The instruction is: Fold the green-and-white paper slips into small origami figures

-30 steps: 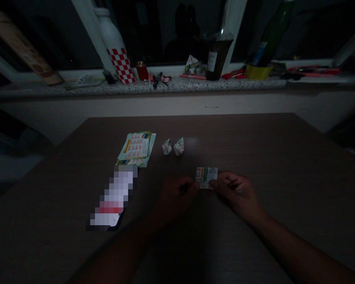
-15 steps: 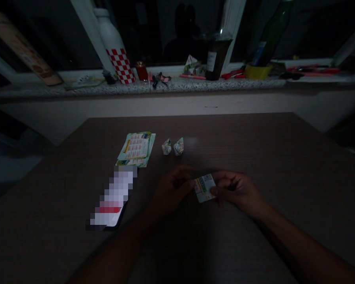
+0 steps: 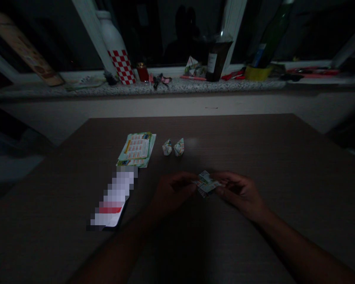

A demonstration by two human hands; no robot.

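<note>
Between my hands is a small folded paper (image 3: 207, 184), printed in green, white and orange, its flaps partly spread apart. My left hand (image 3: 177, 191) pinches its left side with thumb and fingers. At the right side, my right hand (image 3: 239, 191) grips the paper the same way. Beyond them on the table stand two small folded paper pieces, one on the left (image 3: 167, 147) and one on the right (image 3: 179, 147). Farther left lies a stack of printed sheets (image 3: 137, 149).
A phone (image 3: 115, 199) with a lit, blurred screen lies on the table (image 3: 239, 138), left of my left arm. On the granite windowsill (image 3: 177, 87) stand a white bottle with red checks (image 3: 121, 59), a dark cup (image 3: 217, 59), a green bottle (image 3: 273, 35) and small items.
The paper in my hands was a flat folded square; now its flaps stand apart in a crosslike shape. Both hands have stayed in nearly the same place.
</note>
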